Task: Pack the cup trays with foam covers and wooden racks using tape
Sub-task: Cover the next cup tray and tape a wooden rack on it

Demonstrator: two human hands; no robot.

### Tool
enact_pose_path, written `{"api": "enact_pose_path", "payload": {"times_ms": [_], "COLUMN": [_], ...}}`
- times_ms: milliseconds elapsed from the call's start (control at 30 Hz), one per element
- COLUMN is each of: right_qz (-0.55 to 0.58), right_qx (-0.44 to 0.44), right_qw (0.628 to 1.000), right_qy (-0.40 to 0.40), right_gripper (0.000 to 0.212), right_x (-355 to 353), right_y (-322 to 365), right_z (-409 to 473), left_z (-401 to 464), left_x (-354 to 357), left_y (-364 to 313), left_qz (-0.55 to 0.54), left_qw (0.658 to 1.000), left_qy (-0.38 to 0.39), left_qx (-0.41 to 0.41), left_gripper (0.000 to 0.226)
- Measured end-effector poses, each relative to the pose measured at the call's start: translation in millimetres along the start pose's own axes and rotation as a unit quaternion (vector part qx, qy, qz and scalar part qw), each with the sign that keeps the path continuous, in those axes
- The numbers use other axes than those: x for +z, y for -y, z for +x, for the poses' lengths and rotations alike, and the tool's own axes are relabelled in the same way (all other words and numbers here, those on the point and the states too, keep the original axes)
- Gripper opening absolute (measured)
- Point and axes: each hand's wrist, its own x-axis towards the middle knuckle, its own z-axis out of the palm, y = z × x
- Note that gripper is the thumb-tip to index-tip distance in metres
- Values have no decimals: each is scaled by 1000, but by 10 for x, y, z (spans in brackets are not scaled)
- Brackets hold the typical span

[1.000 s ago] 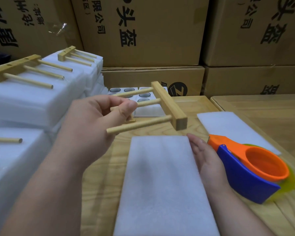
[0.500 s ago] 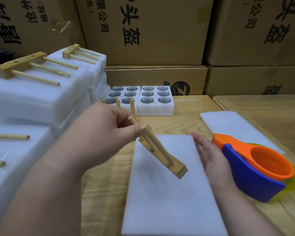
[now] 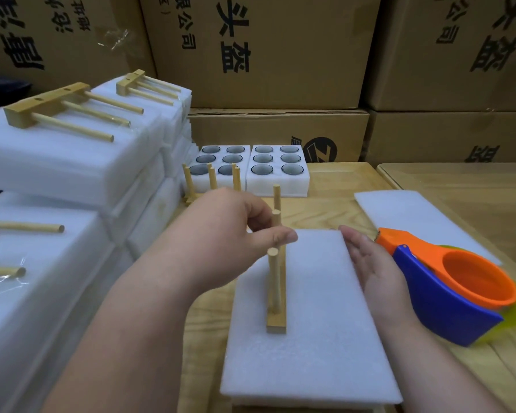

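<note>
Head view: left hand (image 3: 221, 242) pinches wooden rack (image 3: 276, 281) upright; right hand (image 3: 376, 269) flat beside foam cover (image 3: 310, 338).

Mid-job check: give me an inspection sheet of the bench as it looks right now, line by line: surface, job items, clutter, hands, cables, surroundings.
Surface: wooden table, pale grain, bare wood showing behind the work.
Job's things: foam cover lies flat in front; wooden rack stands base-down on it, pegs up. Two cup trays sit behind, uncovered. Tape dispenser rests at the right; spare foam sheet beyond it.
Clutter: another rack stands by the trays.
Hands: left hand pinches a rack peg; right hand lies flat against the cover's right edge, grip open.
Cables: nothing seen.
Surroundings: foam stacks at left with racks on top; cardboard boxes behind.
</note>
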Motion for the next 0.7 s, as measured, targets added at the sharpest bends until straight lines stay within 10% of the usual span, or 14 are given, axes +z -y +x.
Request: {"api": "enact_pose_path", "payload": {"times_ms": [300, 700], "right_qz": [-21, -13], "right_qx": [-1, 0], "right_qw": [1000, 1000], "right_qy": [-4, 0], "right_gripper": [32, 32], "right_x": [15, 1], "right_y": [37, 16], "right_z": [-35, -15], "left_z": [-8, -27], "left_x": [113, 18], "left_y": [123, 27], "left_qz": [-15, 106], "left_qw": [989, 992], "left_qy": [139, 65], "left_qx": [-45, -25], "left_gripper": [12, 19]}}
